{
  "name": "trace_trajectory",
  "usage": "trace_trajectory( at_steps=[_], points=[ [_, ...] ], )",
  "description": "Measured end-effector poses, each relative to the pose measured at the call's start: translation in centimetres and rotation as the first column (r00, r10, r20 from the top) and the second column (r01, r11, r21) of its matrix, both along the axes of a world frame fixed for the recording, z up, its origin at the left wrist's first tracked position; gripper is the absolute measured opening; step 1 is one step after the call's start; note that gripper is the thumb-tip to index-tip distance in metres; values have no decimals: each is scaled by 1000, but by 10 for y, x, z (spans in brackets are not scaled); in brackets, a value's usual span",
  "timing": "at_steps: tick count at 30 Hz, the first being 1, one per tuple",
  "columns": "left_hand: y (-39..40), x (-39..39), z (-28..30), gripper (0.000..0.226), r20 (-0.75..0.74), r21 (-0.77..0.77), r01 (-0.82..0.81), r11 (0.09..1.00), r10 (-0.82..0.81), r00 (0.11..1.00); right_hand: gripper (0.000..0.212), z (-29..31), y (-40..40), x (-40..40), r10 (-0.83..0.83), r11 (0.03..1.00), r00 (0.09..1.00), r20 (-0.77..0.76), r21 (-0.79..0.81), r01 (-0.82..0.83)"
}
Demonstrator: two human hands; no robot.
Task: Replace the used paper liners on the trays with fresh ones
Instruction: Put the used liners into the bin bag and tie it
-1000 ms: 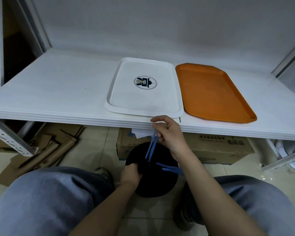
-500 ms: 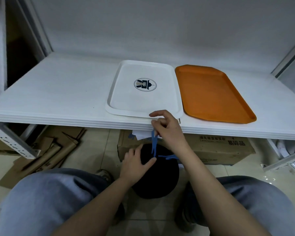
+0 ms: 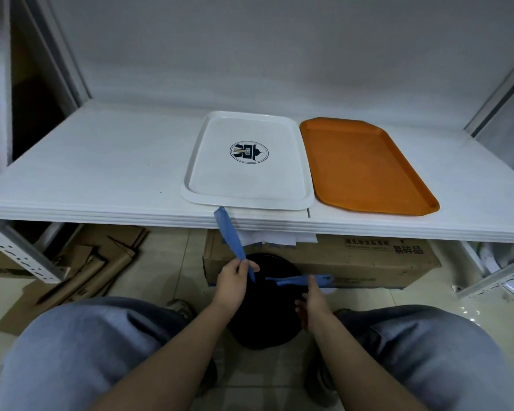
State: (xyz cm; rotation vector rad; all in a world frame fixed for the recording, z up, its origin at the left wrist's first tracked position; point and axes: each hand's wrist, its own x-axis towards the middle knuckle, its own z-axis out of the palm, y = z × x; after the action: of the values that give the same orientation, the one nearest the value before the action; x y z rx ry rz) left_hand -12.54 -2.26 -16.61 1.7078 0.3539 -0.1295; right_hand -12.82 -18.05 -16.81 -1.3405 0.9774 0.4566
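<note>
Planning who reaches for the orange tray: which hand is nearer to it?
Right. The right hand sits below the orange tray, slightly left of it; the left hand lies farther left, beneath the white tray.

The box [image 3: 368, 259] under the shelf bears "易碎品" in dark print; the smaller line beside it is illegible. The white tray [image 3: 247, 179] carries a round emblem, unreadable.

- White tray [image 3: 247, 185] with a round dark logo is lying flat near the shelf's front edge, bare inside.
- Orange tray [image 3: 365, 170] is lying flat just right of it, their long sides nearly touching, also bare.
- White paper sheets [image 3: 275, 238] are hanging below the shelf edge, under the white tray.
- Blue strips [image 3: 230, 237] are sticking up from a black bin [image 3: 264, 327] on the floor.
</note>
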Motion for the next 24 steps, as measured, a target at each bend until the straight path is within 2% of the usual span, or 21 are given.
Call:
trace_trajectory(
  at_steps=[1,4,8,11,13,15,17,19,21,23,24],
  points=[
    [0,-1,1,37,-13,-27,-22,999,22,1000,47,-4,0,1,-9,996,999,-30,87,12],
    [-1,-4,5,40,-58,-92,-63,994,58,997,41,-3,4,10,-15,985,999,40,171,8],
    [6,-5,8,30,-142,-216,-137,967,107,984,26,-2,6,18,-201,959,969,145,231,164],
    [12,-2,14,25,-165,-289,-265,920,225,960,24,2,8,15,-222,917,942,253,381,114],
    [13,-1,16,29,-179,-257,-316,913,276,944,24,9,9,13,-225,882,930,289,466,68],
    [15,1,21,29,-229,-272,-352,895,295,928,20,16,8,14,-181,894,916,358,449,1],
    [22,2,26,30,-290,-320,-379,869,291,912,18,22,3,18,-109,951,882,458,306,-42],
    [31,0,33,29,-365,-364,-423,830,291,885,19,31,-7,22,-87,985,837,541,174,-10],
    [41,-1,34,31,-424,-418,-472,777,293,857,26,38,-18,26,-142,983,820,554,175,52],
    [48,-1,35,29,-443,-387,-485,785,303,844,35,43,-28,28,-162,981,817,554,177,74],
    [51,0,33,29,-436,-320,-471,822,314,843,38,43,-31,29,-137,987,822,553,143,68]
  ],
)
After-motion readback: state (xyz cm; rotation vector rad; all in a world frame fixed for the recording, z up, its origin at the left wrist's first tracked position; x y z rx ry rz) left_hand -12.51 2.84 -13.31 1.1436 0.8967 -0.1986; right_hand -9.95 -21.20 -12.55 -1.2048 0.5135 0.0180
